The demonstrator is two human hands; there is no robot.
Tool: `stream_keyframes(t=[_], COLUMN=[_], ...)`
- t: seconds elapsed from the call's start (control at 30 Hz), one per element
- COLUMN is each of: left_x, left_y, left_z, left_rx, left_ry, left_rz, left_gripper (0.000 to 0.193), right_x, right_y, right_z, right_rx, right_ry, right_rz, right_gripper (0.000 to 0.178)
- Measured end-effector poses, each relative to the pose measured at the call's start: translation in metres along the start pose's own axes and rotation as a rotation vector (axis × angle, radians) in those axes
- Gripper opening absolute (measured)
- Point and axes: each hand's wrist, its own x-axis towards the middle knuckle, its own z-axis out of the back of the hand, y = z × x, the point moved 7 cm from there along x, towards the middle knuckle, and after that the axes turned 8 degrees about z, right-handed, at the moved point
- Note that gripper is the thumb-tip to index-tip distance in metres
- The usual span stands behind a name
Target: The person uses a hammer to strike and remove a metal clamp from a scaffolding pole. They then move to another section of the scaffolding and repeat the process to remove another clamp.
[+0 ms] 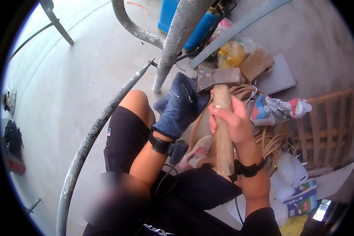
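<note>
My bare right hand (233, 118) grips a hatchet (223, 133) by its short, thick wooden handle, close under the head. The handle's butt points down toward my lap. The worn steel head (220, 77) lies crosswise on top, its flared edge to the left. My left hand (177, 104) wears a dark blue, dusty work glove. Its fingers are curled in beside the flared edge, against or just below it. What they hold, if anything, is hidden. Black bands sit on both wrists, with a small device on the left one.
Grey metal tubes (102, 118) curve past my left knee and in front of me. Blue containers (202, 29) stand at the far side. To the right lie coiled hose (269, 143), a crumpled bag (273, 108), a slatted wooden piece (326, 126), white plastic jugs (291, 169) and boards.
</note>
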Motion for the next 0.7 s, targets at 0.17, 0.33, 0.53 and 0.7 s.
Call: stream_keyframes(t=[0.17,0.33,0.53,0.7], left_x=[-0.008,0.001,0.035,0.051], left_y=[0.027,0.079,0.086,0.093], left_z=[-0.007,-0.033,-0.025,-0.022], left_rx=[-0.305,-1.376,-1.391,-1.351], left_ry=[-0.155,-0.088,-0.087,0.116], left_rz=[0.081,0.590,0.594,0.446], left_gripper=[0.034,0.041,0.035,0.028], right_x=[0.002,-0.024,-0.051,-0.037], right_y=[-0.019,-0.031,-0.045,-0.030], right_z=[-0.004,-0.033,-0.045,-0.051], right_rx=[-0.114,0.172,0.372,0.359], right_ry=[0.025,0.105,0.186,0.137], right_rz=[-0.029,-0.191,-0.461,-0.381], right_gripper=[0.016,0.025,0.011,0.010])
